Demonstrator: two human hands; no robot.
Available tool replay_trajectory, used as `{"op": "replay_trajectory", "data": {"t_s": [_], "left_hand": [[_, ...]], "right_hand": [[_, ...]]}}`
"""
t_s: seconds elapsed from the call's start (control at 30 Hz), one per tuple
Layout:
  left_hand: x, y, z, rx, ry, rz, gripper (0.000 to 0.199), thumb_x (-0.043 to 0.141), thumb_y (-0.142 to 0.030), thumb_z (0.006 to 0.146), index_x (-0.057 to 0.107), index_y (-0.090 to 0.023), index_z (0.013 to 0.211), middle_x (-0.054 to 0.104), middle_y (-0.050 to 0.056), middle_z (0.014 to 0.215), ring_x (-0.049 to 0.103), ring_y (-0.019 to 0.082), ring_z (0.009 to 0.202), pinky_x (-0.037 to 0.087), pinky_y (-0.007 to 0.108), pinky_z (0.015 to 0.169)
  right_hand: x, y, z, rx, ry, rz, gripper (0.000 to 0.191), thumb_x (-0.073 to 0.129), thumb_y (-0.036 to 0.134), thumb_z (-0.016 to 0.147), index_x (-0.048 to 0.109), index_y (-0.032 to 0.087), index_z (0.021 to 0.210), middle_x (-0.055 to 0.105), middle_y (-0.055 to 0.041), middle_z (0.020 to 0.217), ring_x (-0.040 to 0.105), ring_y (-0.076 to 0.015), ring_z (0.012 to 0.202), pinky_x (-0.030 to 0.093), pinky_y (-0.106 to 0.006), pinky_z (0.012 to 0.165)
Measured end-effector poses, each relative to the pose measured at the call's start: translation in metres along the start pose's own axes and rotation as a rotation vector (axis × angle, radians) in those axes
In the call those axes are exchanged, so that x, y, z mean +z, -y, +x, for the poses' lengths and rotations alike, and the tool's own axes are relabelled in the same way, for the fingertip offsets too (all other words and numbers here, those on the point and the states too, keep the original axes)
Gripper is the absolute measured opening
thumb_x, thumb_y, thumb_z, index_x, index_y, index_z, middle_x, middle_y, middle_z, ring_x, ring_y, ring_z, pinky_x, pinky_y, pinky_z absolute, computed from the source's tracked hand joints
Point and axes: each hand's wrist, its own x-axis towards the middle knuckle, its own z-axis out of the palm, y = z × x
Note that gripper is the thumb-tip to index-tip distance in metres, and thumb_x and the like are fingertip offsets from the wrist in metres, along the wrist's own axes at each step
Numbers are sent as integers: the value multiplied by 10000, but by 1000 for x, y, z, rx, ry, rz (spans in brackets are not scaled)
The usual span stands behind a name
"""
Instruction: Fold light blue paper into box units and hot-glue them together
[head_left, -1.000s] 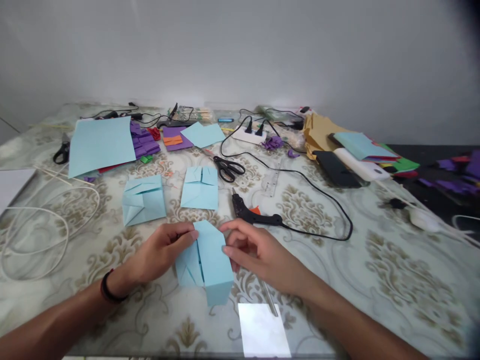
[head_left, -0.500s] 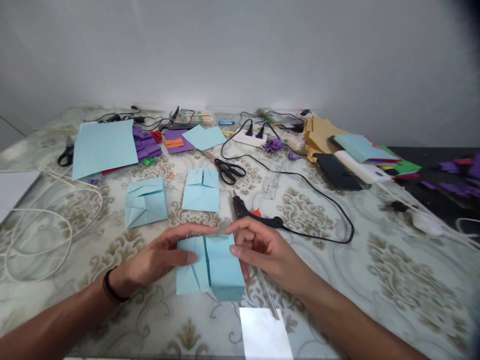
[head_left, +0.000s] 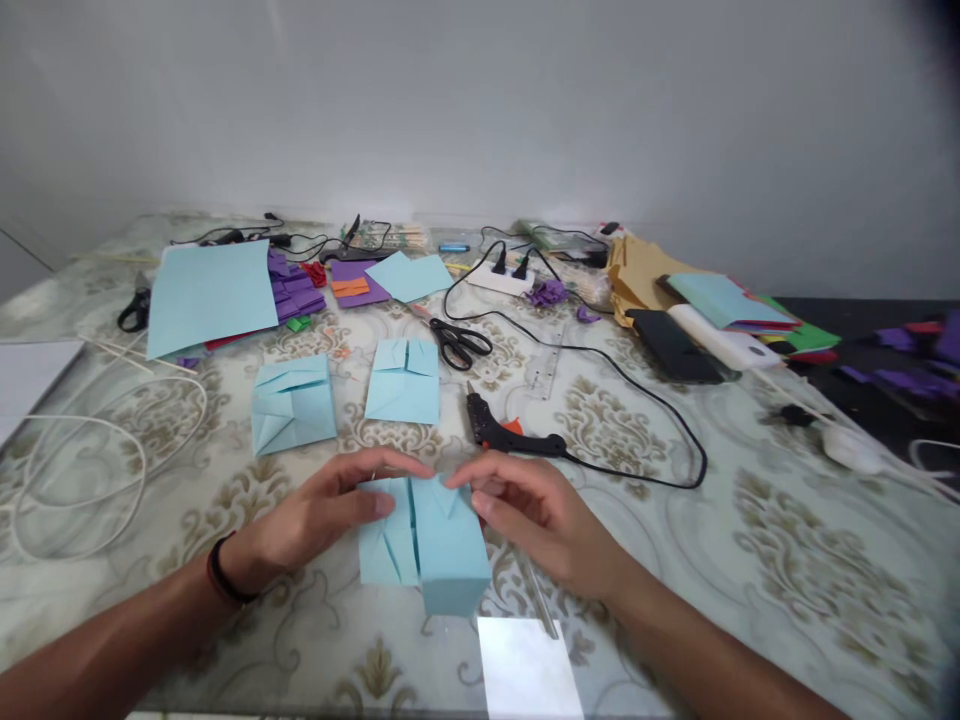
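Observation:
A folded light blue paper [head_left: 452, 545] is between my hands at the near middle of the table. My left hand [head_left: 337, 505] grips its left side, thumb on top and index finger along the far edge. My right hand [head_left: 536, 515] has its index fingertip on the far edge of the right panel, where a small triangular fold shows, with the thumb at the right side. The right panel stands raised, its near end bent down. Beyond lie two more folded light blue papers, one left [head_left: 294, 405] and one in the middle [head_left: 403, 383].
A black glue gun [head_left: 510, 430] lies just beyond my right hand, its cord looping right. Black-handled scissors [head_left: 459, 345] rest farther back. A metal stick [head_left: 536, 590] lies over a white paper [head_left: 529, 665]. Blue sheets [head_left: 214, 300], a power strip [head_left: 501, 278] and a phone [head_left: 671, 345] stand farther off.
My right index finger has moved left along the paper's far edge, and a triangular fold now shows there. The right panel's near end has tilted downward more. My left hand keeps its grip.

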Motion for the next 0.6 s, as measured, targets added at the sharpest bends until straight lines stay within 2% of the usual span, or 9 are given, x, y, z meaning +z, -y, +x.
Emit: {"op": "replay_trajectory", "data": {"t_s": [0.13, 0.23, 0.37, 0.5, 0.6], "left_hand": [[0, 2, 3, 7, -4, 133, 329, 757, -387, 877, 733, -252, 1176, 710, 55, 1098, 641, 215, 939, 525, 310, 809], [2, 6, 6, -23, -10, 144, 303, 760, -356, 886, 705, -243, 1162, 713, 44, 1082, 647, 190, 915, 528, 286, 774], [5, 9, 5, -36, -26, 231, 291, 720, -339, 918, 671, -232, 1185, 734, 28, 972, 650, 171, 832, 512, 259, 693], [11, 6, 2, 2, -69, 401, 273, 689, -300, 921, 681, -235, 1187, 759, 29, 1032, 678, 189, 913, 525, 273, 755], [14, 4, 2, 30, -85, 463, 272, 682, -273, 906, 704, -228, 1174, 776, 27, 1032, 691, 194, 940, 531, 276, 789]], "right_hand": [[4, 0, -3, -126, -24, -239, 199, 569, 264, 995, 723, 221, 1114, 720, -30, 847, 636, -144, 702, 507, -254, 607], [6, -2, -3, -173, -13, -288, 186, 579, 239, 989, 710, 225, 1121, 746, -38, 928, 659, -142, 744, 538, -269, 674], [10, -3, -2, -68, -27, -215, 150, 598, 285, 988, 650, 233, 1119, 666, -2, 804, 632, -138, 696, 504, -241, 588], [14, -5, 0, 59, -46, -131, 153, 633, 344, 966, 606, 218, 1049, 603, 24, 734, 590, -132, 657, 486, -235, 585], [17, -9, 2, 137, -22, -178, 202, 638, 384, 958, 646, 194, 889, 569, 25, 672, 529, -120, 604, 425, -228, 539]]}}
